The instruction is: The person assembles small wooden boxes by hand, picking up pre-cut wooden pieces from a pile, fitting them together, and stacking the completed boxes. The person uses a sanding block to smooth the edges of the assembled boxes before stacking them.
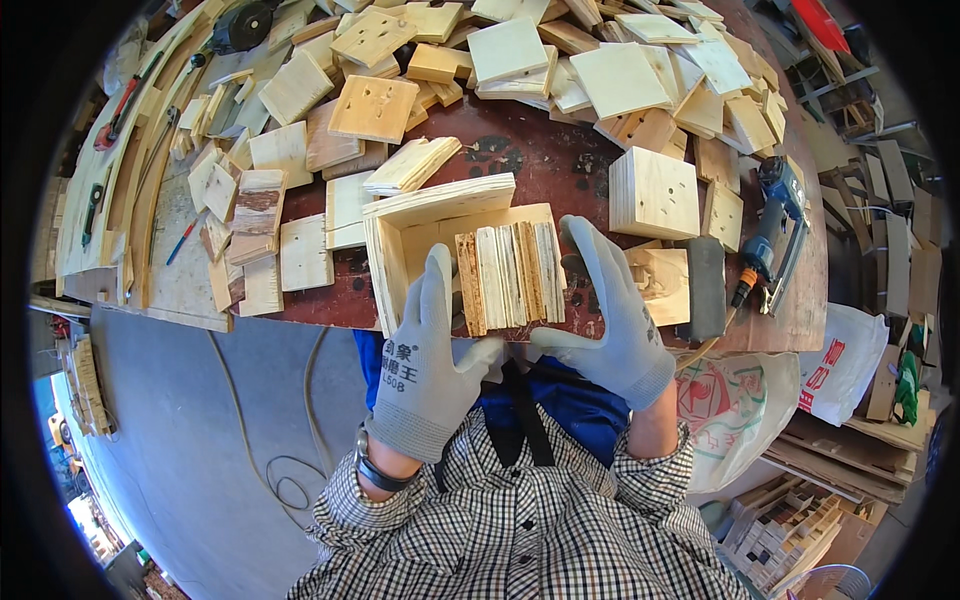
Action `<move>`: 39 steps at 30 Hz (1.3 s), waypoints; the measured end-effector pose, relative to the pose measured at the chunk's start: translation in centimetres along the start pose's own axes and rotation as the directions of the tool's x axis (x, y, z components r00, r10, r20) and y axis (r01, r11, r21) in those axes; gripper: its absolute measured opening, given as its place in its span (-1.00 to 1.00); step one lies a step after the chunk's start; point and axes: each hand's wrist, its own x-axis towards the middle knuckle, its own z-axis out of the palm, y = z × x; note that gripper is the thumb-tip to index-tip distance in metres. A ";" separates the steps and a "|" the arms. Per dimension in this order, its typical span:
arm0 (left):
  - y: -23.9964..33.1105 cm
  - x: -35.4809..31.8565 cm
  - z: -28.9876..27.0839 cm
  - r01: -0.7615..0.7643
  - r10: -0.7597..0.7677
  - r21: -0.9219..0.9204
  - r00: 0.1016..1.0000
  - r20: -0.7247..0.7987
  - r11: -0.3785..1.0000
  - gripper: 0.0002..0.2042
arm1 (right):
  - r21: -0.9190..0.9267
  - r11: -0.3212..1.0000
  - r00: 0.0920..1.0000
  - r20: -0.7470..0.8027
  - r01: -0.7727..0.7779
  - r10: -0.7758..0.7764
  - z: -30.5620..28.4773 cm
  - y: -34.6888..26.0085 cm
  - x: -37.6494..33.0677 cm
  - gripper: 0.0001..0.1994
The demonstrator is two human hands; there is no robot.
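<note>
Plywood everywhere. Centre frame: both gloved hands clamp a bundle of thin plywood slats (pixel 510 275), stood on edge side by side, edges facing up at the camera. Left hand (pixel 425 355), grey knit glove, thumb pressed up the left side of the bundle, palm under its lower left corner. Right hand (pixel 610 310), same glove, fingers spread along the right side, thumb tucked under the lower edge. Both closed on the stack from opposite sides, likely squeezing so the loose slats stay flush and don't fan out.

Bundle sits inside or just in front of an open plywood box frame (pixel 440 235), centre, slightly left; can't tell whether the slats touch the box floor. Frame's open side faces the person, which suits loading from the near edge.

Box rests on a dark red workbench (pixel 530 160). Upper half of frame: heap of square plywood offcuts (pixel 375 105), many drilled with holes, piled loose and overlapping. One thicker square block (pixel 655 190) just right of the box. Right edge of bench: blue pneumatic nail gun (pixel 770 235) lying on its side, near the right hand, within reach. Dark grey block (pixel 706 290) beside it.

Upper left: black power tool (pixel 240 25). Lower right: white printed sacks (pixel 740 400). Lower centre: checked shirt, watch on left wrist.
</note>
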 end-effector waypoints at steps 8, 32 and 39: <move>-0.3 -0.1 -0.1 0.032 -0.033 0.034 0.999 0.028 0.999 -0.04 | 0.016 0.999 0.999 0.003 -0.033 0.033 0.4 0.3 0.0 0.10; -0.4 0.8 0.0 -0.101 0.102 -0.006 0.995 0.013 0.995 0.15 | -0.038 0.999 1.000 0.018 0.008 -0.007 0.3 -0.7 0.2 0.08; -0.7 1.4 1.5 -0.186 0.185 -0.007 0.979 -0.080 0.983 0.11 | 0.010 0.999 0.999 0.018 0.033 -0.034 0.1 -0.6 0.1 0.06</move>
